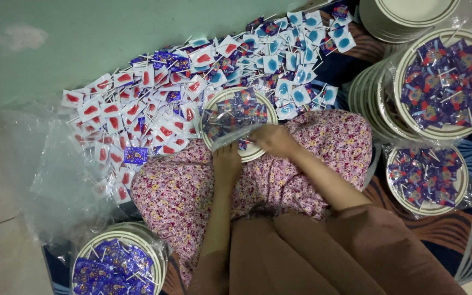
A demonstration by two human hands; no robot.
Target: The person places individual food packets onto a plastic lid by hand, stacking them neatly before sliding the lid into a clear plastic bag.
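Observation:
A round white plate (220, 97) filled with purple-wrapped lollipops rests on my knees, over a floral skirt. A clear plastic bag (228, 133) is drawn over the plate. My left hand (226, 161) grips the bag's near edge under the plate's rim. My right hand (272, 140) pinches the plastic at the plate's near right side. Both hands touch the bag and the plate between them.
Loose red and blue wrapped lollipops (154, 104) cover the floor ahead. Bagged plates of purple lollipops sit at right (443, 82), lower right (427, 177) and lower left (117, 265). Stacked plates (400, 16) stand at top right. Clear bags (50, 175) lie at left.

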